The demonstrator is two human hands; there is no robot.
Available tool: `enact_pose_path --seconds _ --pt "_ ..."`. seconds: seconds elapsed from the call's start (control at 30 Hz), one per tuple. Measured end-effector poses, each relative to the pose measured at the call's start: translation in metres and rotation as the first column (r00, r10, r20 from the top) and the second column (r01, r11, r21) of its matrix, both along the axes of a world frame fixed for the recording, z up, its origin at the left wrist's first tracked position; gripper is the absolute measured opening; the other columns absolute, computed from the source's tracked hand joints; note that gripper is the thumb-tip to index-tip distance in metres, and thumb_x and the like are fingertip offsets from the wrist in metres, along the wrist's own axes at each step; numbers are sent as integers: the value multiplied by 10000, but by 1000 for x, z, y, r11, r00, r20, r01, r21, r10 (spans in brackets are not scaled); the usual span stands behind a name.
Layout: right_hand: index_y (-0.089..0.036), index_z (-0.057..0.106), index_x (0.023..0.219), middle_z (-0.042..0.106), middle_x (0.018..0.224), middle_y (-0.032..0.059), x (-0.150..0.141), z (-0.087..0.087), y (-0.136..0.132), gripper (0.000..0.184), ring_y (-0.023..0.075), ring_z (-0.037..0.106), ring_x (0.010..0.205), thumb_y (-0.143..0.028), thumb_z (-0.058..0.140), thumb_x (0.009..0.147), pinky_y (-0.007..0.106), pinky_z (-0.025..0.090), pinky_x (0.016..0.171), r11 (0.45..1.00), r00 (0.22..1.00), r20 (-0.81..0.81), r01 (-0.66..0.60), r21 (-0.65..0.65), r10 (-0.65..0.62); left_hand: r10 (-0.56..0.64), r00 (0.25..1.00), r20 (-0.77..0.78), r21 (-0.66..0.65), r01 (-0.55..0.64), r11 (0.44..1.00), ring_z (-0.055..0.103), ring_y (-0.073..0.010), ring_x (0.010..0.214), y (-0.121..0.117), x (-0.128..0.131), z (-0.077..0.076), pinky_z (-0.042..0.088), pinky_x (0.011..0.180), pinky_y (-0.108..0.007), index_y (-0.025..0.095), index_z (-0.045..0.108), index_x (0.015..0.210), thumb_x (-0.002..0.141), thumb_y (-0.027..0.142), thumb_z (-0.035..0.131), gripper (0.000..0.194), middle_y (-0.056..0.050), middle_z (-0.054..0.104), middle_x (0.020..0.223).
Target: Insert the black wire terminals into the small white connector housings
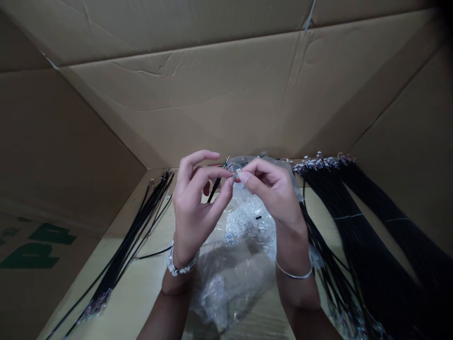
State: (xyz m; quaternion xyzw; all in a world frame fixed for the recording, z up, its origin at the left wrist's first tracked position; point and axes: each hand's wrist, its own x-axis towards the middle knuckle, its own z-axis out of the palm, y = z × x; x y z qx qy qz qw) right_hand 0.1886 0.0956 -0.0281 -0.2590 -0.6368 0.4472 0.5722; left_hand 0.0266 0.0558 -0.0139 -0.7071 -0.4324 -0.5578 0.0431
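Observation:
My left hand and my right hand meet in front of me, fingertips almost touching. My right thumb and forefinger pinch a small white plastic connector. A thin black wire runs down through the fingers of my left hand, which seems to hold it close to the connector. The pinch hides the wire's end. Beneath my hands lies a clear plastic bag holding many small white connectors. Each wrist wears a silver bracelet.
Bundles of long black wires with crimped ends lie on the left and right of the bag, on a pale board. Tall brown cardboard walls surround the work surface at the back and sides.

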Motion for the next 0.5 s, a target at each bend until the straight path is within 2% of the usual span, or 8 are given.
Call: enact_pose_path --seconds 0.13,0.23,0.33,0.5 --pt "-219 694 816 515 671 -36 -1 -1 1 234 108 431 612 -410 703 950 247 351 545 998 999 10 49 33 -49 -41 999 21 -15 41 999 649 -188 1033 1 -4 1 555 678 -283 228 697 1025 924 171 722 119 -57 639 1238" --pt "-220 702 833 541 680 -31 -1 -1 1 224 111 446 613 -407 698 956 251 356 547 996 997 32 72 57 -74 -48 998 50 -22 49 999 638 -200 1159 3 -5 1 574 738 -268 226 694 1027 946 157 698 106 -57 643 1231" --pt "-220 711 838 551 679 -33 -2 -1 1 206 105 438 603 -385 700 960 252 349 545 995 997 22 72 69 -73 -57 995 86 -31 60 998 649 -187 1119 4 -4 0 584 761 -275 222 689 1028 950 151 693 106 -58 644 1228" --pt "-231 739 889 582 669 -31 -6 -2 5 221 107 486 593 -372 619 1010 260 375 559 999 995 -99 7 47 -2 -96 987 130 -16 99 995 676 -153 958 6 -3 -3 616 755 -289 235 658 1058 950 155 696 140 -39 639 1173"
